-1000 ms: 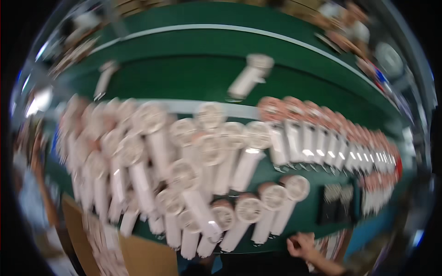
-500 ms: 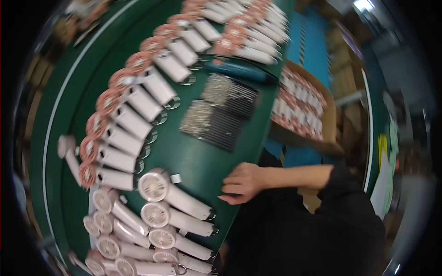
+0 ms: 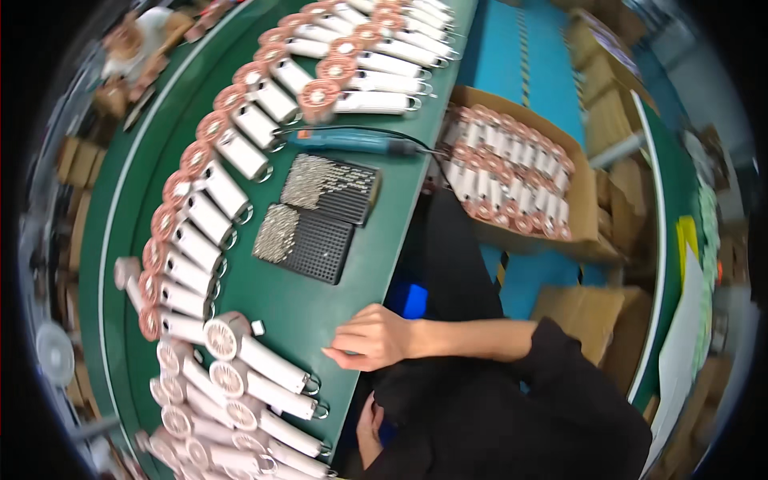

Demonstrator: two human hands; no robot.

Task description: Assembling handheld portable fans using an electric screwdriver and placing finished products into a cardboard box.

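Observation:
My right hand (image 3: 370,339) rests at the near edge of the green table (image 3: 296,304), its fingers curled in and nothing visible in them. Lower down, beside the table's edge, part of my left hand (image 3: 369,430) shows against dark clothing; its fingers are largely hidden. Closest to the right hand on the table are pale pink handheld fans (image 3: 272,364) with wrist rings, lying in overlapping rows. A small white block (image 3: 258,327) sits by the topmost of these. Beyond the right hand lie two black ridged trays (image 3: 316,254), partly filled with small metal screws (image 3: 276,232).
A teal electric screwdriver (image 3: 344,142) with a black cable lies past the trays. Long rows of fans with rose-coloured heads (image 3: 228,100) curve along the table. A cardboard box (image 3: 588,212) full of fans stands right of the table. Another person (image 3: 136,52) is at far left.
The whole view has shifted, so the table and box sit further left. My left hand has come into clearer view below the right one. The right hand stays curled at the table edge.

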